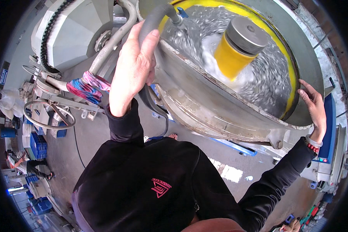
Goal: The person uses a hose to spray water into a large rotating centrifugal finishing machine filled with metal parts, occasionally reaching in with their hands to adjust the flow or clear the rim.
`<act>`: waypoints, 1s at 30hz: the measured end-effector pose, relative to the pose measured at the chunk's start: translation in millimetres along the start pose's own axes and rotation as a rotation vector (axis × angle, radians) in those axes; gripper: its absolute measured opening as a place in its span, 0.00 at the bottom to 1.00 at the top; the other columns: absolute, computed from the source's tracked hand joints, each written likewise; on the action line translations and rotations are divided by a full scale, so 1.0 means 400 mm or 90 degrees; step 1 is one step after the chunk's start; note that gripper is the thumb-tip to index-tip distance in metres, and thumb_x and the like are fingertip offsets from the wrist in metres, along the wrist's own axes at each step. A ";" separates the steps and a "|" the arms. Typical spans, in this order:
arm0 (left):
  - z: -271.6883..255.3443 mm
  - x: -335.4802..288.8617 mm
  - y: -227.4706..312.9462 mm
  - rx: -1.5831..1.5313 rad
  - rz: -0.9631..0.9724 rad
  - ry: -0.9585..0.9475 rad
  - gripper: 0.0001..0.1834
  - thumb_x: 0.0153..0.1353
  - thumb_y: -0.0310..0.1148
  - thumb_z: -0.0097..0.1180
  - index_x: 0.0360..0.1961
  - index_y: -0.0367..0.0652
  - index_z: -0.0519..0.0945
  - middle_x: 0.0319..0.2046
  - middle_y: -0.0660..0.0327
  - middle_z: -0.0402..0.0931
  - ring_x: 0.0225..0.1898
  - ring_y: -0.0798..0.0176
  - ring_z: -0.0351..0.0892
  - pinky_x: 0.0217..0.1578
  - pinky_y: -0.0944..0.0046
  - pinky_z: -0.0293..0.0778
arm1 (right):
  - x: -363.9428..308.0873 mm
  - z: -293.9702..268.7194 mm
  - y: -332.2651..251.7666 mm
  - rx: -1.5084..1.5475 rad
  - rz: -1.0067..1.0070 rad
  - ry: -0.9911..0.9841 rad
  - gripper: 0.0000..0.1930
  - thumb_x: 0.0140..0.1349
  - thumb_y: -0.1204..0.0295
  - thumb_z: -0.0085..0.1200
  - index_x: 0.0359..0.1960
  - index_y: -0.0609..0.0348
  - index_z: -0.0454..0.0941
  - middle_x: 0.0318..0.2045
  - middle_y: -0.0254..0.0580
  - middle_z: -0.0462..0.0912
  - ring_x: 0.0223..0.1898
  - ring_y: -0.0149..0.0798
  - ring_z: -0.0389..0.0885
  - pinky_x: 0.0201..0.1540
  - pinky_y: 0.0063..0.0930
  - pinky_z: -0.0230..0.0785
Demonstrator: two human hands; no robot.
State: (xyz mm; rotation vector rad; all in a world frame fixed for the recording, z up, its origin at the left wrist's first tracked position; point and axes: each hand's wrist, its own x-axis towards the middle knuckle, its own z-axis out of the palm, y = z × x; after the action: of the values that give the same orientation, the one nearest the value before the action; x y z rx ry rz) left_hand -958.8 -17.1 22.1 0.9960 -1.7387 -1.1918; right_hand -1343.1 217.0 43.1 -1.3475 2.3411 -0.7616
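Observation:
A large round grey metal tub (216,104), like a vibratory finishing machine, stands in front of me. Inside its yellow-lined bowl lies a mass of small shiny metal-looking pieces (272,83), blurred as if moving. From the middle rises a yellow post (232,58) with a grey metal cap (248,34). My left hand (133,63) is closed around a grey hose (155,18) at the tub's left rim. Near the hose's end sits a blue valve handle (183,12). My right hand (314,104) rests at the right rim, fingers apart, holding nothing.
To the left stands a white faceted drum (77,31) with a chain around it. Colourful cloth (85,91) is tied on a bent pipe, near a handwheel (50,125). Blue crates (38,146) and another person (29,164) are at far left. A blue panel (328,127) stands right.

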 end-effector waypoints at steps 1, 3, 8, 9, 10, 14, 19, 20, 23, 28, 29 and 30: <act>-0.002 0.001 -0.002 0.002 0.000 -0.003 0.27 0.68 0.43 0.45 0.61 0.38 0.62 0.11 0.66 0.62 0.09 0.73 0.61 0.11 0.69 0.59 | -0.004 0.001 -0.003 -0.002 0.002 0.004 0.24 0.64 0.66 0.54 0.58 0.67 0.69 0.43 0.41 0.79 0.46 0.29 0.72 0.54 0.23 0.61; -0.001 0.001 -0.001 0.000 0.005 0.001 0.26 0.68 0.43 0.44 0.61 0.38 0.63 0.11 0.67 0.59 0.08 0.74 0.58 0.10 0.70 0.58 | -0.003 0.006 -0.009 -0.024 -0.021 0.022 0.24 0.64 0.66 0.54 0.58 0.67 0.69 0.42 0.39 0.79 0.45 0.28 0.72 0.52 0.22 0.62; 0.008 -0.001 0.003 0.006 0.017 0.004 0.24 0.70 0.43 0.42 0.60 0.38 0.64 0.11 0.70 0.55 0.08 0.75 0.53 0.09 0.72 0.54 | 0.000 0.003 -0.004 -0.016 -0.005 0.011 0.23 0.64 0.67 0.54 0.58 0.67 0.69 0.39 0.36 0.78 0.42 0.26 0.71 0.49 0.21 0.62; 0.008 0.000 0.004 0.005 0.016 0.003 0.24 0.70 0.43 0.42 0.60 0.38 0.64 0.11 0.70 0.55 0.08 0.75 0.53 0.09 0.72 0.54 | 0.001 0.001 0.000 -0.012 -0.001 0.008 0.23 0.64 0.67 0.54 0.58 0.67 0.70 0.39 0.35 0.78 0.41 0.26 0.71 0.48 0.21 0.63; 0.007 0.000 0.003 0.004 0.014 0.004 0.24 0.70 0.43 0.42 0.60 0.38 0.64 0.11 0.70 0.55 0.08 0.75 0.53 0.09 0.72 0.55 | 0.002 0.002 0.001 -0.008 0.001 0.003 0.23 0.64 0.67 0.54 0.58 0.67 0.70 0.38 0.34 0.78 0.41 0.26 0.71 0.47 0.20 0.63; 0.006 -0.003 0.006 0.024 0.013 0.016 0.24 0.70 0.43 0.43 0.60 0.39 0.63 0.11 0.70 0.54 0.08 0.75 0.53 0.09 0.71 0.54 | 0.000 0.013 -0.008 -0.005 -0.027 0.026 0.23 0.63 0.67 0.54 0.57 0.66 0.71 0.36 0.31 0.76 0.37 0.24 0.69 0.43 0.18 0.62; 0.000 0.010 -0.003 0.005 0.015 -0.014 0.27 0.67 0.43 0.46 0.61 0.38 0.63 0.10 0.67 0.62 0.08 0.73 0.60 0.10 0.69 0.59 | -0.015 -0.003 -0.001 -0.029 0.009 0.022 0.22 0.63 0.67 0.54 0.56 0.65 0.72 0.36 0.31 0.77 0.37 0.24 0.69 0.43 0.18 0.62; 0.002 0.014 -0.010 -0.011 0.020 -0.023 0.27 0.68 0.43 0.47 0.61 0.38 0.63 0.10 0.67 0.61 0.08 0.73 0.60 0.10 0.69 0.59 | -0.010 -0.005 0.002 -0.036 0.020 0.022 0.21 0.63 0.67 0.54 0.55 0.65 0.73 0.38 0.34 0.78 0.39 0.26 0.71 0.45 0.20 0.63; -0.001 0.009 -0.004 -0.025 0.011 -0.008 0.25 0.69 0.41 0.45 0.61 0.37 0.63 0.09 0.69 0.59 0.06 0.75 0.56 0.08 0.71 0.55 | 0.003 0.010 -0.016 -0.058 -0.049 0.029 0.22 0.63 0.65 0.54 0.55 0.66 0.73 0.39 0.43 0.82 0.42 0.29 0.74 0.48 0.23 0.64; 0.007 0.009 -0.003 -0.034 0.003 -0.015 0.25 0.70 0.42 0.43 0.60 0.36 0.62 0.08 0.69 0.56 0.05 0.76 0.53 0.07 0.72 0.53 | -0.003 0.006 -0.013 -0.069 -0.030 0.019 0.23 0.63 0.63 0.54 0.56 0.66 0.72 0.41 0.48 0.82 0.45 0.34 0.76 0.52 0.26 0.65; 0.010 0.008 -0.001 -0.035 0.000 -0.013 0.25 0.70 0.42 0.44 0.60 0.36 0.62 0.08 0.69 0.56 0.05 0.76 0.53 0.07 0.72 0.53 | -0.004 0.004 -0.010 -0.068 -0.029 0.016 0.23 0.63 0.63 0.54 0.56 0.66 0.72 0.42 0.48 0.82 0.45 0.34 0.76 0.52 0.26 0.65; 0.012 0.011 -0.004 -0.036 0.007 -0.020 0.25 0.69 0.42 0.44 0.60 0.36 0.62 0.09 0.69 0.56 0.05 0.76 0.53 0.07 0.72 0.53 | -0.008 0.002 -0.008 -0.060 -0.024 0.019 0.23 0.63 0.63 0.54 0.56 0.66 0.72 0.42 0.48 0.82 0.45 0.34 0.76 0.53 0.27 0.65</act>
State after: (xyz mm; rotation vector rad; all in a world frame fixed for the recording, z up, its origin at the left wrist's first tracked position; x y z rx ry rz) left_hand -964.6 -19.9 20.3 0.9373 -1.7225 -1.2488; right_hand -1338.9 218.1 44.3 -1.4324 2.4092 -0.6938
